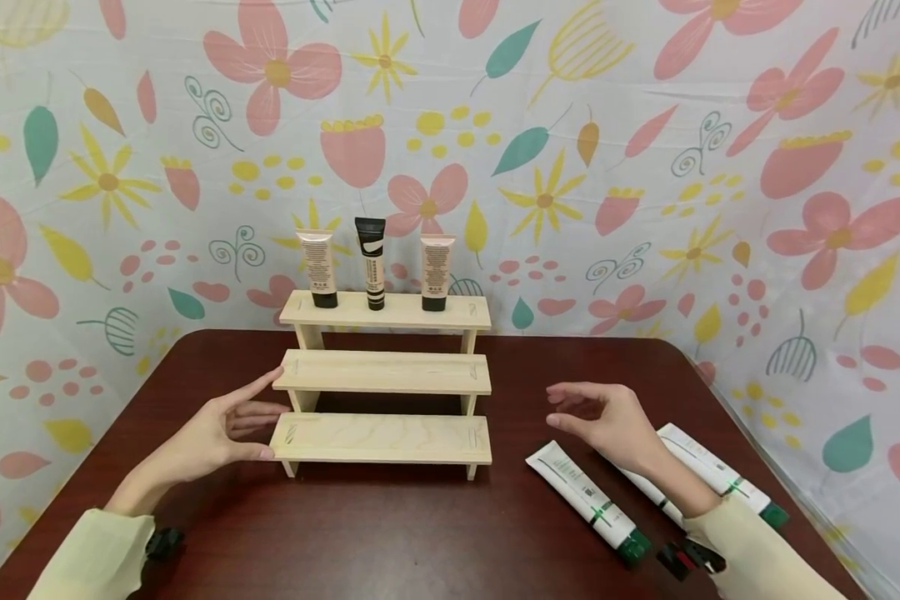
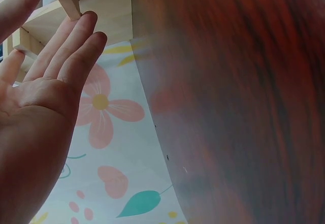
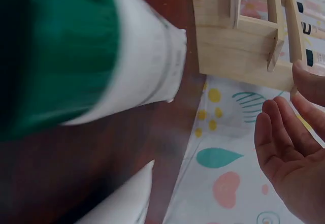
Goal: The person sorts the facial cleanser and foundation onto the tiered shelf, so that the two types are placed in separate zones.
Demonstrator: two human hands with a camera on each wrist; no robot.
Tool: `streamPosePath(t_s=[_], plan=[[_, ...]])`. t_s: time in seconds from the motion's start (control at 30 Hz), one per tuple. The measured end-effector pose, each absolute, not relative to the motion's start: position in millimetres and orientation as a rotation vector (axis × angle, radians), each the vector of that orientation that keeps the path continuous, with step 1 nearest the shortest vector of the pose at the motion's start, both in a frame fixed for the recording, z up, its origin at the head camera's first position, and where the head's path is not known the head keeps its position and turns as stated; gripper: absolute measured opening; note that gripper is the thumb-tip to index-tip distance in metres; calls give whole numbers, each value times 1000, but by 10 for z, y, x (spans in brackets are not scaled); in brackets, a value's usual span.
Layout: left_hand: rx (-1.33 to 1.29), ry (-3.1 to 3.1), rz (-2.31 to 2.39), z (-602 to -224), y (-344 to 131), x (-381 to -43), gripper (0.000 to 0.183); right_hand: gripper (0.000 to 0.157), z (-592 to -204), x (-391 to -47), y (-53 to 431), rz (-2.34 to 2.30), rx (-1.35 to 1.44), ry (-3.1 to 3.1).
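A stepped stand (image 1: 386, 371) sits on the table (image 1: 390, 533) before the backdrop (image 1: 450, 125), three upright tubes (image 1: 375, 271) along its top step (image 1: 401, 314); the left hand (image 1: 212, 433) touches its left end; to its right are the right hand (image 1: 617, 421) and three lying tubes (image 1: 581, 492)

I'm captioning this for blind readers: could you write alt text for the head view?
A person's left grip touches a three-tier wooden stand with three small upright tubes on its top shelf. The right grip, empty, hovers near white-and-green tubes on a dark red table.
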State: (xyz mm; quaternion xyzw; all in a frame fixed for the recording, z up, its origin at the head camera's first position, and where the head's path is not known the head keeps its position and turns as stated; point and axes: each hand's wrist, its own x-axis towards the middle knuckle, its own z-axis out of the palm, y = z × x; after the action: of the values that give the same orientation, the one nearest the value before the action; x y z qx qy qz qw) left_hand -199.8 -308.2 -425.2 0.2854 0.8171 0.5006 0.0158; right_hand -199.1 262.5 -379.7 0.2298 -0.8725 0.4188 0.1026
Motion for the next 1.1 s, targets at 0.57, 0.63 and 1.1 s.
streamPosePath(t_s=[0.57,0.63,1.1], plan=[[861,2528,1564,-4224,-3082,-1988,109,25,-4053,-1614,3165,1146,768,-2754],[862,2533,1559,-4225,-3081,-1987,109,25,-4065,-1583,3200,1159,788,-2799],[878,2528,1560,-4240,-3080,-2000,109,40,-4117,-1507,3335,1321,787,-2977]])
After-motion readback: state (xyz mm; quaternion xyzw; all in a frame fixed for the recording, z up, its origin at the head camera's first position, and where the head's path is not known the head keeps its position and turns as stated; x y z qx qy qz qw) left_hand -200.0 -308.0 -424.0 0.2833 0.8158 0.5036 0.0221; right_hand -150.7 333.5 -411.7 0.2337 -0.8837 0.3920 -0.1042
